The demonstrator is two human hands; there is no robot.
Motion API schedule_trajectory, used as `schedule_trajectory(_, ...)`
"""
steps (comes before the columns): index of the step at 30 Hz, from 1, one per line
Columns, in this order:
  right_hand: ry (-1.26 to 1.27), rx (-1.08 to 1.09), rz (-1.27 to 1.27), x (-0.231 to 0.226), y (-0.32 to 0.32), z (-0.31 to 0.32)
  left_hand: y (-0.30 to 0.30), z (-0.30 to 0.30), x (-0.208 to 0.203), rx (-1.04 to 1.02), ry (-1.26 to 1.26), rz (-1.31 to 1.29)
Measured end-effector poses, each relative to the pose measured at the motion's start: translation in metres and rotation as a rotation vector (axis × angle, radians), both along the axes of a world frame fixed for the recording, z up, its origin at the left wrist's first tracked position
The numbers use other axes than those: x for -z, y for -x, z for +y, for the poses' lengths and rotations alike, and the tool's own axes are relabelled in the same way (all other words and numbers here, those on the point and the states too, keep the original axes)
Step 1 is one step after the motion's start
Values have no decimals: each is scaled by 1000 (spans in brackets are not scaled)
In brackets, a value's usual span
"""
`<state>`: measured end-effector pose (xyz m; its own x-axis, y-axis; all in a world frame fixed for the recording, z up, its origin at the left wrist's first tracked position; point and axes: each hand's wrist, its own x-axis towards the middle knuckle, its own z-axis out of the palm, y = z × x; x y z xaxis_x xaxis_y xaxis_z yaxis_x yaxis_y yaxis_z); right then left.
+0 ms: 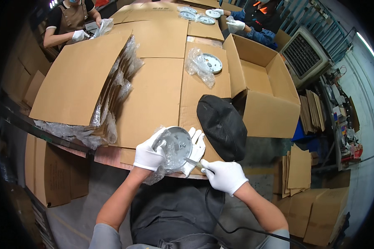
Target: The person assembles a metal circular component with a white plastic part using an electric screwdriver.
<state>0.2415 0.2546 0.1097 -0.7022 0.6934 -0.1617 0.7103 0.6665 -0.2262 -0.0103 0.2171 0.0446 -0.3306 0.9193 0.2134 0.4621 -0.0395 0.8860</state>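
My left hand [149, 154], in a white glove, is closed round the left edge of a round grey metal housing [178, 143], tilted so its inner side faces up. Clear plastic wrap [157, 176] hangs beneath that hand and around the housing's lower left edge. Pinched in my gloved right hand [226, 176] is a tool with a thin, flat blade [191, 161], a scraper or knife by its look; its tip meets the housing's lower right rim. A loose white glove [198, 145] lies on the cardboard, partly behind the housing.
A black mesh cap [222, 126] lies right of the glove, beside an open carton [272, 112]. Stacked cardboard sheets with plastic wrap [81, 79] stand at left. Another round housing [212, 63] lies farther off. Two co-workers [72, 20] [257, 23] work at the far end.
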Motion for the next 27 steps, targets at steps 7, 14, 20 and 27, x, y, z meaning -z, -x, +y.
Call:
schedule_trajectory(7, 29, 218, 364, 44, -15, -28, -5, 2, 12, 23, 24, -178)
schedule_trajectory(14, 127, 325, 632, 69, -14, -40, -40, -22, 27, -277, -149, -182)
schedule_trajectory(20, -10, 196, 395, 11, -26, -23, 7, -5, -5, -73, 9, -38)
schedule_trajectory(27, -147, 37, 138, -16, -11, -2, 19, 21, -38, 167, 237, 129)
